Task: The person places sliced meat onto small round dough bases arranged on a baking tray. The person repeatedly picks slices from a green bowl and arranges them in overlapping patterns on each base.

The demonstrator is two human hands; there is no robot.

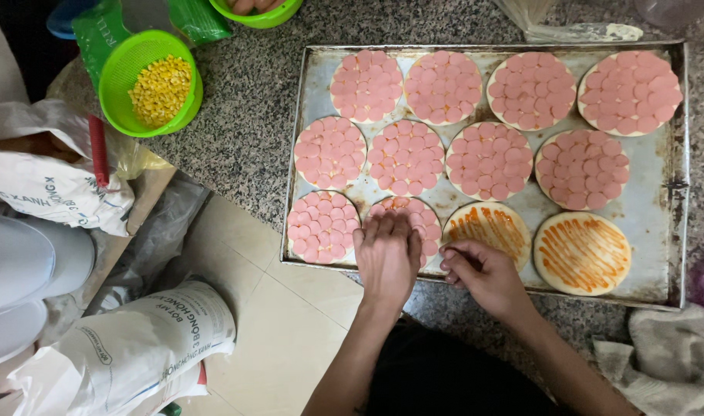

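A worn metal baking tray lies on a speckled granite counter. On it sit small round dough bases; several are covered with pink sausage slices. Two at the front right carry only orange sauce stripes. My left hand lies flat, palm down, on a sausage-topped base at the tray's front edge. My right hand rests beside it at the rim, its fingers curled near the sauced base. Whether it holds anything is hidden.
A green strainer of yellow corn kernels stands at the back left, another green bowl behind it. White sacks and bags lie on the tiled floor at left. A grey cloth sits at the front right.
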